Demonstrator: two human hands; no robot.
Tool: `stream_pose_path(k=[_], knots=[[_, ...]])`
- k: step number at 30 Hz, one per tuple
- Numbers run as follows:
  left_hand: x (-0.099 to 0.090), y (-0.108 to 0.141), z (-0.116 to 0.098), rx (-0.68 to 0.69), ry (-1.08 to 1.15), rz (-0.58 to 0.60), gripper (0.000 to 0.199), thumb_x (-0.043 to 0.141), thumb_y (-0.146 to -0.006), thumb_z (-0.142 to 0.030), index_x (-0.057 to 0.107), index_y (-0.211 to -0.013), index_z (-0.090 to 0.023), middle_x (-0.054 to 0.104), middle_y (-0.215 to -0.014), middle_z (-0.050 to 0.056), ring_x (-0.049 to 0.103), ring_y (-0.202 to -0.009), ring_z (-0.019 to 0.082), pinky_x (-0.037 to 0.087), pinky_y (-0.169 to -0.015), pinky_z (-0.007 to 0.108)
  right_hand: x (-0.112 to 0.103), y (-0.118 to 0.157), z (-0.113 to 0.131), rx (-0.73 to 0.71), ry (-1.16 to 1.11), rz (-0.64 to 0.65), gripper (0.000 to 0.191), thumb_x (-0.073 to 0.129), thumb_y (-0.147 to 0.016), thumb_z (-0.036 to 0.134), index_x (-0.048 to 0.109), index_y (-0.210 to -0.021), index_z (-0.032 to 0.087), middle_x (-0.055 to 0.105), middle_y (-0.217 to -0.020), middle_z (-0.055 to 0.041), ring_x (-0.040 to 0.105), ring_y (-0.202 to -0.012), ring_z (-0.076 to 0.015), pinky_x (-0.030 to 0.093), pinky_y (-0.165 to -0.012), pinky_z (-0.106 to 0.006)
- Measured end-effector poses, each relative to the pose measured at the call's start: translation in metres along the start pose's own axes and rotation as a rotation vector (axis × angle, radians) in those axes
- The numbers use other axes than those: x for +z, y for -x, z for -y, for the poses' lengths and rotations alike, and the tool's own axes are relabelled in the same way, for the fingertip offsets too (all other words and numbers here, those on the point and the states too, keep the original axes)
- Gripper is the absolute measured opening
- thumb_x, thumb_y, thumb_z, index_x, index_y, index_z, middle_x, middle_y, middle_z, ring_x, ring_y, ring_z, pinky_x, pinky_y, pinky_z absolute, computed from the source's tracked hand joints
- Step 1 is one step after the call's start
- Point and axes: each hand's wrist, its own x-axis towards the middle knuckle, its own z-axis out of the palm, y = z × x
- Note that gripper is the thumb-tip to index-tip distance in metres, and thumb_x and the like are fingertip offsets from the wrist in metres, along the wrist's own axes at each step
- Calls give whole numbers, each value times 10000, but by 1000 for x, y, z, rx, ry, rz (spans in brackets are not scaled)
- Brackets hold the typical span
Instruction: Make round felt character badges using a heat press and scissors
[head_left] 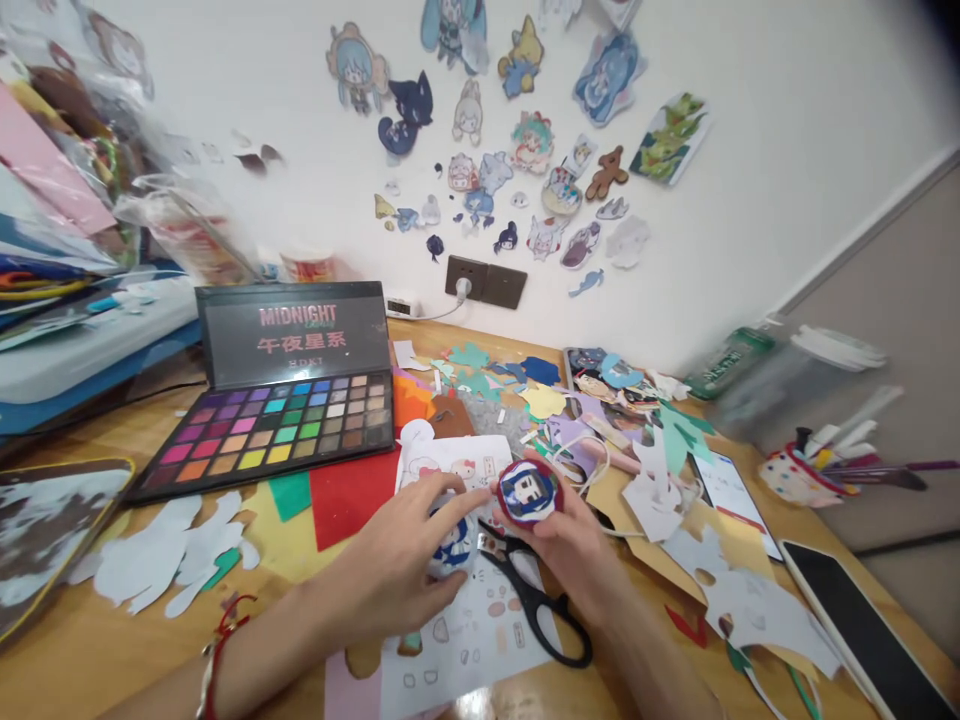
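Note:
My right hand (574,540) is closed around a small round red-rimmed piece (530,492) with a blue-and-white figure on it. My left hand (409,550) curls over a blue-and-white drawn cutout (452,545), thumb below it and fingers above, with a fingertip reaching toward the red-rimmed piece. Black-handled scissors (536,600) lie between and below the hands, on a white sheet with small drawings (480,645). A red and white bracelet (217,640) circles my left wrist.
An open eyeshadow palette (300,335) stands at the left. Paper scraps (544,400) cover the back of the wooden table. At the right are a phone (862,630), a pen cup (802,475) and a green can (731,362). Stickers and a socket (486,280) are on the wall.

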Motion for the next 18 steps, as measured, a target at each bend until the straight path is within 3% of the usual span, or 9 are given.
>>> stream_pose_path(k=[5,9,12,15,18], knots=[[4,-3,0,-112,237,-167,652,485,-739,-78,267,-1304,-321,297,-1272,72,386,-1153,231,406,-934,372,1,-2,-6,49,-30,1,754,621,-580,50,361,-1260,248,638,-1035,-29,581,-1044,-226,399,-971,-429],[9,-5,0,-246,406,-256,521,457,-802,-114,311,-1253,-329,407,-1160,49,496,-953,161,470,-817,296,-1,-4,-9,72,-9,36,799,714,-575,109,319,-1263,206,620,-1098,-80,605,-1013,-245,440,-927,-397],[13,-3,3,-322,570,-334,446,505,-824,-190,345,-1224,-305,485,-1114,40,528,-908,143,482,-800,262,-3,-7,-12,60,74,53,867,741,-600,198,242,-1309,175,625,-1071,-103,641,-926,-239,484,-846,-378],[11,-3,10,-393,753,-356,438,601,-797,-260,395,-1183,-260,567,-1080,49,563,-932,155,482,-827,247,-6,-9,-15,-34,234,31,968,722,-639,269,106,-1376,145,642,-955,-75,657,-746,-180,513,-737,-344],[4,-6,17,-474,938,-310,461,696,-731,-296,472,-1125,-211,641,-1025,72,586,-966,197,499,-791,228,-8,-9,-17,-189,424,-27,935,646,-719,268,34,-1415,149,627,-878,-35,600,-628,-116,504,-660,-295]])
